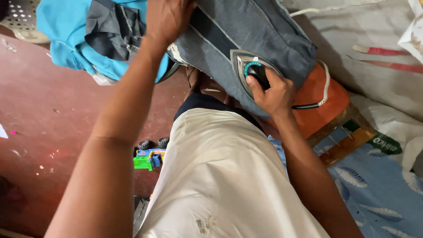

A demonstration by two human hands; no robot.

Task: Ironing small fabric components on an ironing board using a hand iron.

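Head view: an iron (252,72) is clasped by the right hand (272,90) on grey trousers (246,31), which are pressed flat by the open left hand (167,17) to keep the cloth taut.

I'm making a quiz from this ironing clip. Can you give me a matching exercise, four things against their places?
Things:
1. iron
2. toy truck
3. blue cloth
4. left hand

Places:
A. on the red floor
B. under the right hand
C. heaped at upper left
D. pressing the grey garment at the top

Pairs: 1-B, 2-A, 3-C, 4-D
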